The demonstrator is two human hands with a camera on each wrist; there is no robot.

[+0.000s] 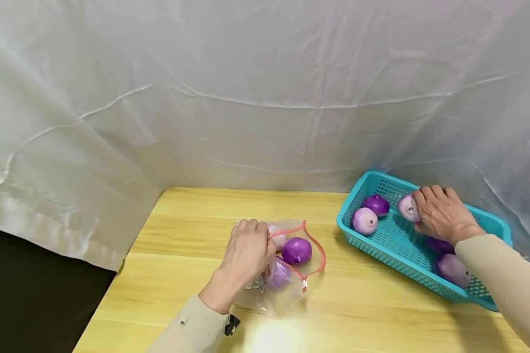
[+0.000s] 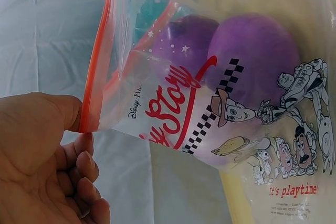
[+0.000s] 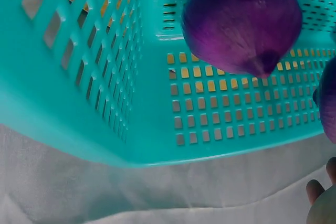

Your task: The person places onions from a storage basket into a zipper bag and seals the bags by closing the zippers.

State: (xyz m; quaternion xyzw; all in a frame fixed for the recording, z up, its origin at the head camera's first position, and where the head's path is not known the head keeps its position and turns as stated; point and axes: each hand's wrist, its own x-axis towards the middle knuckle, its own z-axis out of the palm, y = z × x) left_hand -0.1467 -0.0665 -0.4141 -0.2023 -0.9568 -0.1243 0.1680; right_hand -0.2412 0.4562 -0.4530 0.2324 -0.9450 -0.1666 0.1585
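Note:
My left hand (image 1: 249, 245) pinches the red zip edge of a clear plastic zip bag (image 2: 163, 114) between thumb and index finger. Printed cartoon figures and red lettering cover the bag's side. Inside it lie several onions, among them a dark purple onion (image 1: 297, 251) at the open mouth. Over the turquoise basket (image 1: 397, 242), my right hand (image 1: 441, 213) grips a pale purple onion (image 1: 408, 208), its palm side hidden in the head view. In the right wrist view, fingertips (image 3: 316, 192) show at the lower right, beside the basket rim.
More onions lie in the basket: a dark onion (image 1: 376, 205) and a pale onion (image 1: 364, 221) at its left end, a larger onion (image 1: 452, 269) under my right forearm. The wooden table (image 1: 181, 235) ends at the left. A pale curtain (image 1: 265, 122) hangs behind.

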